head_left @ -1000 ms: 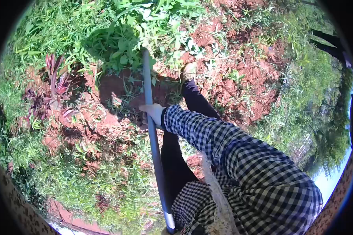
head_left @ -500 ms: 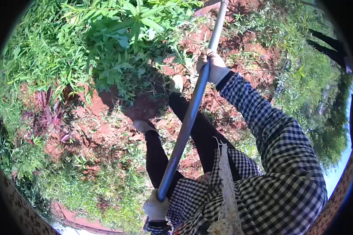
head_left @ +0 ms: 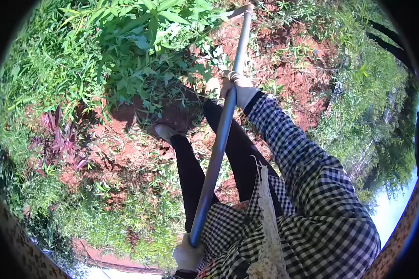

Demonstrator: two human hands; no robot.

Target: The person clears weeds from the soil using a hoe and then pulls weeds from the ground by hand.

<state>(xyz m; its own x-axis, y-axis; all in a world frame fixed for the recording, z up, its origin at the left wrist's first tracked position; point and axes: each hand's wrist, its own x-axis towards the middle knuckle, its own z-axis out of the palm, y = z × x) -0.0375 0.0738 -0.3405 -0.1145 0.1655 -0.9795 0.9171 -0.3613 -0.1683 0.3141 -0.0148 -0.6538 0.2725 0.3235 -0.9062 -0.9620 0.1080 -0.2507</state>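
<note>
A hoe (head_left: pixel 217 156) with a long blue-grey metal handle slants across the middle of the head view. Its head (head_left: pixel 240 11) is at the top, low over weeds and red soil; the blade's edge is partly hidden by leaves. My right hand (head_left: pixel 237 88) is closed around the upper part of the handle, with the arm stretched forward. Down by my left hip, my left hand (head_left: pixel 188 255) wraps the handle's butt end. Both my feet stand on the soil left of the handle, one shoe (head_left: pixel 165 132) nearer and the other (head_left: pixel 212 87) farther forward.
Dense leafy green plants (head_left: pixel 139 42) grow ahead and to the left. A purple-leaved plant (head_left: pixel 63 137) stands at the left. Turned red soil (head_left: pixel 307 79) shows at the right. A pale frayed strip (head_left: pixel 267 223) hangs in front of my checked clothing. Dark shapes (head_left: pixel 391 42) show at the upper right.
The hoe's head and my right hand have moved left and a little closer to me. My left hand has shifted slightly down in the view, still on the handle's end.
</note>
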